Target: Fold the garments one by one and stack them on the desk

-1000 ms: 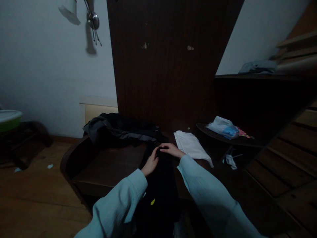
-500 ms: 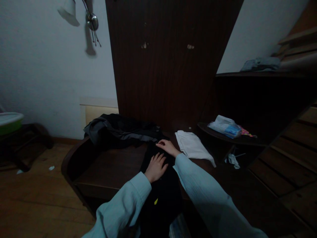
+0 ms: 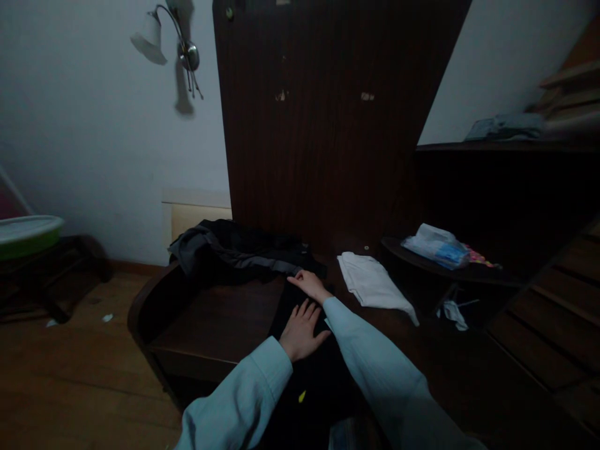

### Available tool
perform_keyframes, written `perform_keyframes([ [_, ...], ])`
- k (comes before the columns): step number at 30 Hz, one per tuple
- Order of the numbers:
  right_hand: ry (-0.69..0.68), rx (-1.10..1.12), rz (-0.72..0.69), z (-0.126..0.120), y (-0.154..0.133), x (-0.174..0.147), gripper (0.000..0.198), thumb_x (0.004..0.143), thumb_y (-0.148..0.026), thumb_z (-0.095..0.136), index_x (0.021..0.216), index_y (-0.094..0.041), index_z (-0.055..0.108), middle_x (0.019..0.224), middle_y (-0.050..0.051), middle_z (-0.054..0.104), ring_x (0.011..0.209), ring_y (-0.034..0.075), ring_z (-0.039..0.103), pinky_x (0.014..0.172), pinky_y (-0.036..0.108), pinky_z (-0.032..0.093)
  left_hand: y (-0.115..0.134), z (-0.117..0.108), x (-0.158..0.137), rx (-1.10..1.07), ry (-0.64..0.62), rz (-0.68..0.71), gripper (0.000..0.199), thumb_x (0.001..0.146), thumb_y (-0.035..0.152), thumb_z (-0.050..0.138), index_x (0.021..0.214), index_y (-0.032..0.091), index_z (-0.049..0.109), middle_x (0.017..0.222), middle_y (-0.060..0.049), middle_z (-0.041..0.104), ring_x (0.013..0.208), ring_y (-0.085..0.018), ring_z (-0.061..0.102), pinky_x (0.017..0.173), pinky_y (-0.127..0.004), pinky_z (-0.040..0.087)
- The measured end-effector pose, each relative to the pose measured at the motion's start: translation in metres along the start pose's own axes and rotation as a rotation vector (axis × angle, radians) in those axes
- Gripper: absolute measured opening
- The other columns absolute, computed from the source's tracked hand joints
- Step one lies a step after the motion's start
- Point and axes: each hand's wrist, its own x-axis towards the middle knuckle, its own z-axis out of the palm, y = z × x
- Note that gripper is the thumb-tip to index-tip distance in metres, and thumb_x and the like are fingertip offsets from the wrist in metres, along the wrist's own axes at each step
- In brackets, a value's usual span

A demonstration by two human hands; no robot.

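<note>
A black garment (image 3: 312, 375) with a small yellow mark lies over the dark wooden bench and hangs past its front edge toward me. My left hand (image 3: 302, 331) rests flat on it, fingers spread. Just beyond, my right hand (image 3: 309, 285) has its fingers pinched together at the garment's far end; the dim light hides much of the cloth in them. Past my right hand, a crumpled black and grey garment (image 3: 225, 247) is heaped along the back of the bench. A folded white cloth (image 3: 372, 281) lies to the right of my hands.
The wooden bench (image 3: 215, 312) has a curved left arm and stands against a tall dark panel (image 3: 323, 137). Shelves at right hold a plastic packet (image 3: 438, 244) and folded cloth (image 3: 506, 127). A green basin (image 3: 30, 237) sits on a stool at left; a lamp (image 3: 150, 40) hangs above.
My right hand has moved a little left along the garment's far end. My left hand stays flat on the cloth. The view has shifted slightly, so the surroundings appear lower and farther right.
</note>
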Motion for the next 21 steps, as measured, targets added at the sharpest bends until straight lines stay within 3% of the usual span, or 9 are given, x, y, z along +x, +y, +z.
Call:
perform_keyframes([
  [3,0.060,-0.004,-0.057,0.005,-0.005,0.003,0.009,0.077,-0.023,0.054,0.080,-0.018,0.060,0.089,0.005,0.060,0.081,0.014,0.056,0.068,0.022,0.038,0.000,0.000,0.000,0.001,0.009,0.002,0.060,0.082,0.049,0.033,0.128,0.011,0.035,0.136,-0.013,0.032,0.128,-0.028,0.019,0.103,-0.047,0.018],
  [9,0.107,0.004,-0.038,0.003,-0.004,0.001,0.014,0.080,-0.015,0.045,0.079,-0.018,0.059,0.085,0.006,0.059,0.079,0.015,0.055,0.069,0.024,0.038,0.000,0.002,-0.001,-0.005,0.022,0.005,0.059,0.081,0.049,0.034,0.129,0.015,0.033,0.137,-0.011,0.032,0.128,-0.028,0.019,0.103,-0.047,0.018],
  [16,0.493,0.104,-0.152,-0.043,0.010,-0.026,0.023,0.082,-0.019,0.030,0.086,-0.018,0.053,0.084,0.006,0.058,0.076,0.016,0.055,0.069,0.025,0.038,-0.001,0.003,0.000,-0.014,0.037,0.000,0.055,0.082,0.045,0.035,0.127,0.014,0.037,0.137,-0.012,0.032,0.129,-0.027,0.019,0.102,-0.047,0.019],
  [21,0.316,-0.062,-0.137,-0.047,0.035,-0.066,0.018,0.080,-0.022,0.034,0.087,-0.020,0.051,0.068,0.001,0.058,0.059,0.014,0.055,0.056,0.023,0.034,-0.003,0.005,0.002,-0.010,0.049,0.008,0.054,0.081,0.045,0.037,0.126,0.014,0.037,0.137,-0.013,0.032,0.129,-0.027,0.019,0.102,-0.047,0.020],
])
